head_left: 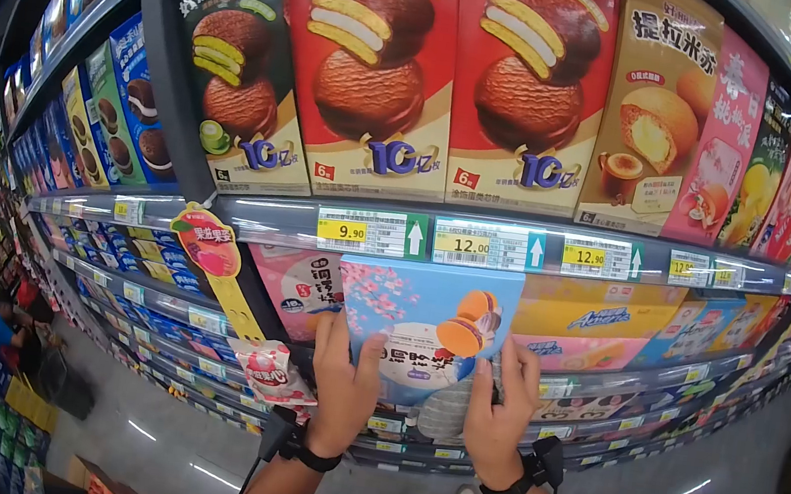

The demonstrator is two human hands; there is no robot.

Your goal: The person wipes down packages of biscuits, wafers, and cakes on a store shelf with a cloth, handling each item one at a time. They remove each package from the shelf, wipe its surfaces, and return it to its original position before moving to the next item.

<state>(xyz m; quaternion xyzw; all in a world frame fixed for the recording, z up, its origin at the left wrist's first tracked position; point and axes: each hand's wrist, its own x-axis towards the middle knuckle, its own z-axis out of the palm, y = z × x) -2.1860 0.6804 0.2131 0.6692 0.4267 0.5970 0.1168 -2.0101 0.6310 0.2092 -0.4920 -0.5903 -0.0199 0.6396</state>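
A light blue snack box [414, 295] with pink blossoms and a picture of filled round cakes sits between my two hands at the lower shelf. The large lettering on it appears upside down. My left hand [345, 380] grips its left edge, the thumb on the front face. On the opposite edge, my right hand [500, 406] holds on in the same way. A pink box [291, 283] is just left of the blue one, and a yellow box [602, 312] lies to the right. Black straps with small devices are on both wrists.
Above stand tall red pie boxes [368, 74] behind a rail with price tags [480, 246]. A hanging strip [233, 301] and a small candy bag [274, 371] stick out left of my hands. A person [5, 326] is in the aisle at far left.
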